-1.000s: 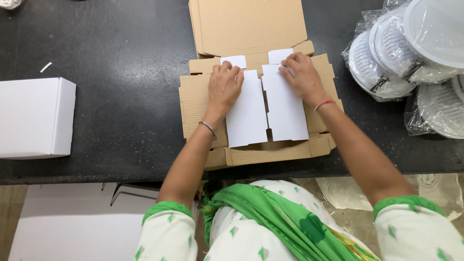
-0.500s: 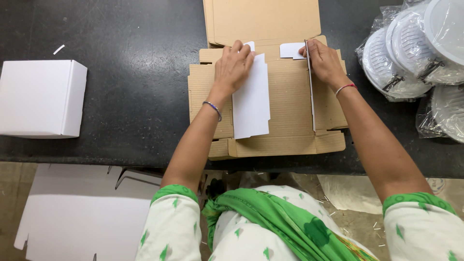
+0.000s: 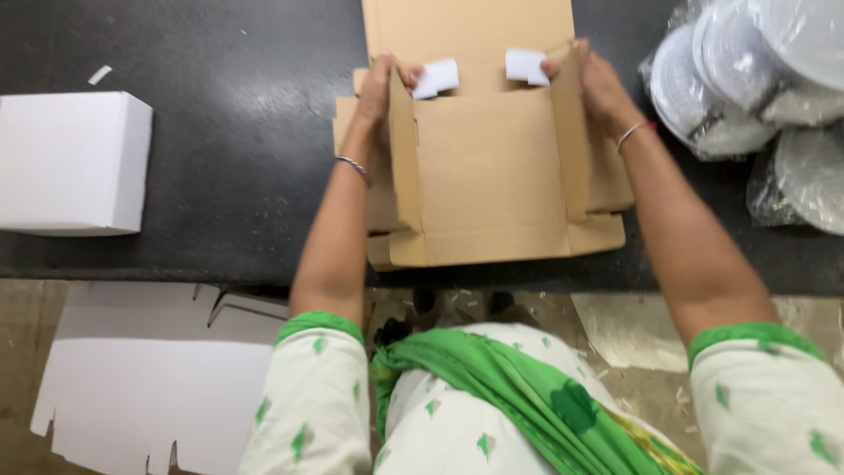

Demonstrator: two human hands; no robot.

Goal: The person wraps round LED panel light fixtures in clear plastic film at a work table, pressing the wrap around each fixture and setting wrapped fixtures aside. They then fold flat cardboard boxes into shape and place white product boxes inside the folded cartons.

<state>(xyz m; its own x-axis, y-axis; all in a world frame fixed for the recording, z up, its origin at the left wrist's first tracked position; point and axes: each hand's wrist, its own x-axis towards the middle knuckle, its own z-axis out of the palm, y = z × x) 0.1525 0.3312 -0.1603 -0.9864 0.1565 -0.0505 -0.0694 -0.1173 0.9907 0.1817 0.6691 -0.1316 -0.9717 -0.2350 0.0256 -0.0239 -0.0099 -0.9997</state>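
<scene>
A flat brown cardboard box blank (image 3: 488, 167) is being folded on the dark counter (image 3: 220, 132), directly in front of the person and near its front edge. Its two long side flaps are being raised upright, one at each side of the base panel, while the lid panel is lying flat at the far end. The left flap is being gripped near its far end by the left hand (image 3: 380, 88), fingers closed over the edge beside a small white tab (image 3: 437, 77). The right flap is being held the same way by the right hand (image 3: 591, 84), with a second white tab (image 3: 526, 65) just inside it (both tabs are standing between the two hands). The blank is thus being bracketed by the hands at its far corners. Well apart to the left, a finished white box (image 3: 70, 163) is sitting on the counter. To the right, bagged stacks of clear plastic lids (image 3: 747, 79) are resting. White flat blanks (image 3: 158, 387) are lying on the floor below.
</scene>
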